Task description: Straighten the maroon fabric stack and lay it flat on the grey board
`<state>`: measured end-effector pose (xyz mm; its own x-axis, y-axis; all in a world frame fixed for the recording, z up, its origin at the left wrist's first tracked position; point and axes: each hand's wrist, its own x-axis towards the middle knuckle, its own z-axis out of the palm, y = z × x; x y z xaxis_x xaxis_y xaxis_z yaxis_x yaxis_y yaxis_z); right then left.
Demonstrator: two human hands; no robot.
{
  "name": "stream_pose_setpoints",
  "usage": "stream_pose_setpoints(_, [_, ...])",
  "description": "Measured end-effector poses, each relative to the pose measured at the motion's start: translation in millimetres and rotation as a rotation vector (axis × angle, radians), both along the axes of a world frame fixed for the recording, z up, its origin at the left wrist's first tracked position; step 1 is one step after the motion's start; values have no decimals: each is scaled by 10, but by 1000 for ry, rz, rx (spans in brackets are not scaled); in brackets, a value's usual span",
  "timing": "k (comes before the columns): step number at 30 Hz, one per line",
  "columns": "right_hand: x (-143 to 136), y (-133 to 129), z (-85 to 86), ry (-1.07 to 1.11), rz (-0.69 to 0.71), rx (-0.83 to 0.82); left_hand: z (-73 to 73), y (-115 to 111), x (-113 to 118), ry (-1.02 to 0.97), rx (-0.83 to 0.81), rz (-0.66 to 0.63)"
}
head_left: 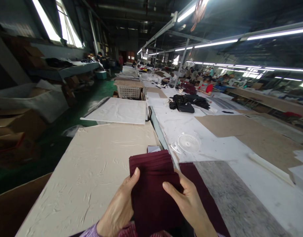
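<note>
A stack of maroon fabric pieces [153,197] is held up in front of me, its layers fanned slightly at the top edge. My left hand [121,200] grips its left side, thumb on the front face. On the right side my right hand [186,197] clasps the same stack, thumb across the front and fingers behind it. Another strip of maroon fabric [203,191] lies on the table just right of my right hand. Beyond the stack's top edge sits a small dark piece with a pale label or paper [153,149].
A cream-covered table [92,158] spreads to the left. A white fan [189,143] lies on the white worktable to the right, with dark garments [188,102] further back. A plastic crate [129,92] stands ahead. Cardboard boxes [18,121] line the left. A person in red [207,87] sits far right.
</note>
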<state>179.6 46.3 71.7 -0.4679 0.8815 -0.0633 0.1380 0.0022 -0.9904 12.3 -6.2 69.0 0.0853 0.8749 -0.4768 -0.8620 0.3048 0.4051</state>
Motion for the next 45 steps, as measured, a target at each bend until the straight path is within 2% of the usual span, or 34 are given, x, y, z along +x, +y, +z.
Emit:
stream_pose_setpoints(4, [-15, 32, 3, -11, 39, 2, -4, 36, -54, -146, 43, -67])
stream_pose_setpoints(8, [-13, 63, 26, -27, 56, 21, -22, 62, -68, -105, 27, -49])
stream_pose_setpoints(16, [52, 147, 54, -111, 76, 20, 37, 130, -94, -43, -47, -12])
stream_pose_setpoints(21, [127, 184, 40, -164, 32, -56, 29, 164, -182, 0, -44, 43])
stream_pose_setpoints(23, [110, 198, 51, -130, 61, -76, 42, 175, -191, 19, -41, 63])
stream_pose_setpoints(26, [26, 213, 75, -55, 135, -48, 65, 175, -159, -2, 6, 27])
stream_pose_setpoints(29, [-62, 211, 80, -41, 119, 15, 65, 163, -121, -36, 28, -17])
stream_pose_setpoints(33, [-109, 198, 56, -42, 69, -20, 26, 153, -133, -89, 65, -18])
stream_pose_setpoints(37, [-113, 206, 51, -65, 52, -30, -80, 112, -177, -144, 184, -17])
stream_pose_setpoints(42, [-128, 200, 60, -76, 49, -42, -225, 19, -164, 74, 217, 59])
stream_pose_setpoints(45, [-136, 187, 59, -52, 44, -46, -229, 17, -136, 141, 226, 21])
